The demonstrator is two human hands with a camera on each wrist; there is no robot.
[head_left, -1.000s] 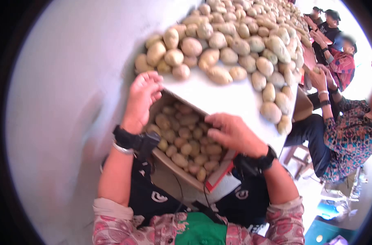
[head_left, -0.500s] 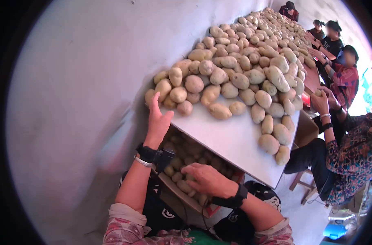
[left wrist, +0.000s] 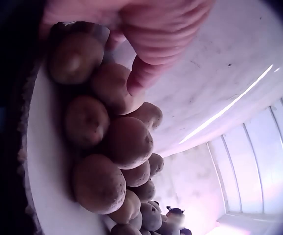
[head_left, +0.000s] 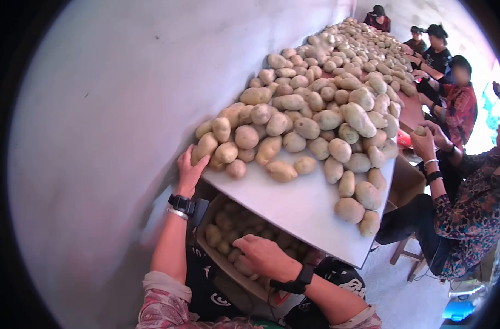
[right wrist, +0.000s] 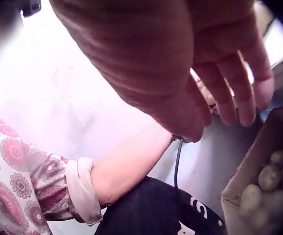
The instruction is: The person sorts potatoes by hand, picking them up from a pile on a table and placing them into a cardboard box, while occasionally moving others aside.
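My left hand (head_left: 188, 174) is at the near wall-side corner of the table, its fingers and thumb round the end potato (head_left: 194, 156) of the heap. In the left wrist view a bent finger (left wrist: 142, 77) presses against a tan potato (left wrist: 113, 88). My right hand (head_left: 266, 256) hovers over a cardboard box (head_left: 210, 248) of smaller potatoes below the table edge. Its fingers (right wrist: 246, 105) hang loosely bent in the right wrist view, with nothing seen in the palm. The table partly hides the box.
A long heap of potatoes (head_left: 307, 129) covers the white table (head_left: 294, 203) towards the far end. The wall (head_left: 113, 109) runs along the left. On the right a person in a patterned shirt (head_left: 469, 219) sits by another cardboard box (head_left: 406, 178), with several people beyond.
The left hand has moved from above the box to the potatoes by the wall, its fingers closing round the end one. The right hand has moved from the table edge to over the box.
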